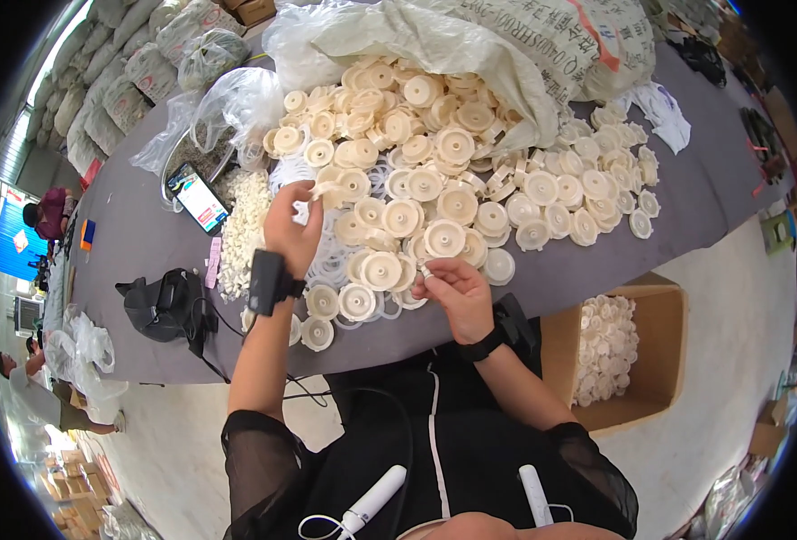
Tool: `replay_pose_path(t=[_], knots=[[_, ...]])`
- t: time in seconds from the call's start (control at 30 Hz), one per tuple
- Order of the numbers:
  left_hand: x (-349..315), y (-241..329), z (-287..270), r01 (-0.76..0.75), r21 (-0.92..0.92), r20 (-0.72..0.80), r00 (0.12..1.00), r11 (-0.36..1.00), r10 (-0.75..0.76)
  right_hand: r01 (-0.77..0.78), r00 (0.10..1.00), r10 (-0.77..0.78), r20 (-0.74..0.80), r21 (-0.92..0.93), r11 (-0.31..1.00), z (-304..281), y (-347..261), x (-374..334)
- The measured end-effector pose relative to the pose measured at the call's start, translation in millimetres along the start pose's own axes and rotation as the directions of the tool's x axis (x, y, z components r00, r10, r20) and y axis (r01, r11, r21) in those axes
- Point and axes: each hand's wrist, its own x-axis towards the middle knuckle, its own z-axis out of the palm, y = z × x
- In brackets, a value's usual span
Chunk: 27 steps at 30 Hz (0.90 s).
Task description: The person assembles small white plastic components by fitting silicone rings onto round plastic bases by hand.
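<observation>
My left hand reaches over the left side of a heap of cream round plastic caps. Its thumb and fingers close on the edge of one tilted cream cap, which looks slightly blurred. At the front of the heap, my right hand pinches a small white plastic piece between thumb and fingertips. Beneath and beside my left hand lie translucent white rings. A pile of small cream pieces sits just left of that hand.
A woven sack spills caps at the table's back. A phone, a black pouch with a cable and clear plastic bags lie leftward. Right of my lap, a cardboard box holds white caps. Two people are at the far left.
</observation>
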Motion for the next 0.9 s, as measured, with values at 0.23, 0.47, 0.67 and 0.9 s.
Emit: replay_pose_path(t=[0.23, 0.47, 0.67, 0.9], knots=[[-66, 80, -7, 0.263, -0.401, 0.145, 0.964, 0.877, -0.223, 0.022, 0.991, -0.006, 0.136, -0.115, 0.993, 30, -2, -4], [-88, 95, -13, 0.416, -0.602, 0.259, 0.909, 0.682, -0.325, 0.000, 0.993, 0.024, 0.112, -0.212, 0.977, 29, 2, -11], [-97, 95, -17, 0.427, -0.639, 0.275, 0.904, 0.640, -0.328, -0.025, 0.995, 0.062, 0.074, -0.426, 0.904, 30, -4, -18], [-101, 95, -23, 0.436, -0.677, 0.310, 0.899, 0.593, -0.308, 0.155, 0.988, -0.142, 0.062, -0.405, 0.901, 34, -10, -14]])
